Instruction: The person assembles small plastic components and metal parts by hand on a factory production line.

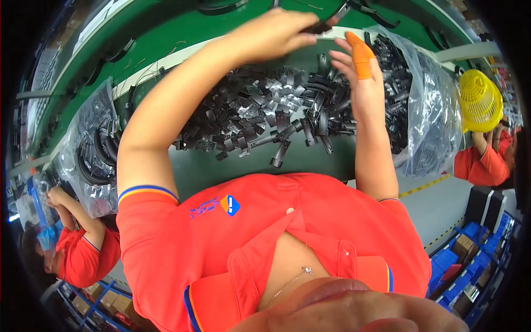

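Well, starting at eight o'clock with one co-worker (86, 249) in red, then seeing one clear plastic bag (91, 119) at nine, holding several curved black pieces, too overlapped for counting. Spotting at least four more curved dark strips (221, 9) on the green surface (160, 36), spreading from ten through twelve to two. Near twelve, clamping the left hand (276, 36), thumb against fingers, on one dark curved part (323, 26), pointing toward one o'clock. Making out that part as slim, bowed and blackish, slightly blurred. Toward the middle, noticing one broad heap (260, 105) of small dark pieces, too many for counting: some flat and glossy, some long and clip-like. Between one and two, holding up the right hand (366, 83) open, fingers apart, wearing one orange finger cover (360, 58), near the part. Between two and three, finding a second clear bag (431, 133), packed with dark pieces, and beyond it one yellow perforated basket (480, 99). At three, seeing a second co-worker (481, 166) in red.
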`<move>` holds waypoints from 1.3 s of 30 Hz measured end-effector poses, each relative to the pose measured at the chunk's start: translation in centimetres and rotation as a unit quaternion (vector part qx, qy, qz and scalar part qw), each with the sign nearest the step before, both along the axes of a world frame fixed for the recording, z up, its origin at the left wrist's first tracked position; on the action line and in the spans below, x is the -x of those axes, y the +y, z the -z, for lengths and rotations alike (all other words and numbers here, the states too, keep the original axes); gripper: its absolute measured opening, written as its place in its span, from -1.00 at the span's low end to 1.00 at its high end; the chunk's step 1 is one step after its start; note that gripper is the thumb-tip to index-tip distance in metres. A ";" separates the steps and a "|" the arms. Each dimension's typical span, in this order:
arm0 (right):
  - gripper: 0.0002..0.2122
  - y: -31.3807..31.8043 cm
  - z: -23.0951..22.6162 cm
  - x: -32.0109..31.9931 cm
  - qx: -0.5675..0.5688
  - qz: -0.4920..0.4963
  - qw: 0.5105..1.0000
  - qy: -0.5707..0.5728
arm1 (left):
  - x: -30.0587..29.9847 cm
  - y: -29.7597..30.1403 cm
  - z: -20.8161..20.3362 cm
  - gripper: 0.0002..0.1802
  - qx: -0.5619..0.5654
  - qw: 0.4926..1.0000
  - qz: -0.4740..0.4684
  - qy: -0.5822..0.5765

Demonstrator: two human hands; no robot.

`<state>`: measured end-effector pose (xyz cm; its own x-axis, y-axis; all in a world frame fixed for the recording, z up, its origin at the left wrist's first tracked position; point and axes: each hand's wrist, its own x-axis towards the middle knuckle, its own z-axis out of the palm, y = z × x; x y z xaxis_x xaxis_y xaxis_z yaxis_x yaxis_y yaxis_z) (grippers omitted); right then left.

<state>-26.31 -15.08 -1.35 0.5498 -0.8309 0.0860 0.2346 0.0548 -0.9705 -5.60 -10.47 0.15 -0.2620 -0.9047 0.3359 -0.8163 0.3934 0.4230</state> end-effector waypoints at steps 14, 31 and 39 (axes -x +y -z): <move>-0.66 -3.9 4.5 -1.8 0.456 -0.009 0.720 0.522 | -11.5 15.4 -1.6 -0.61 -0.034 0.950 -0.298 -0.084; -0.83 1.2 -1.3 1.5 0.136 0.008 0.980 0.148 | -14.2 44.4 -2.0 -0.58 -0.023 0.547 -0.817 -0.180; -0.77 2.4 -2.7 2.9 0.060 -0.068 0.996 -0.024 | -8.9 36.1 -14.1 -0.56 0.215 0.712 -0.661 0.098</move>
<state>-29.25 -12.65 1.37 0.6494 -0.7312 0.2090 0.2785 -0.0271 -0.9601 3.32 25.62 14.21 0.8137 -0.1197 0.5689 -0.5352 -0.5363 0.6527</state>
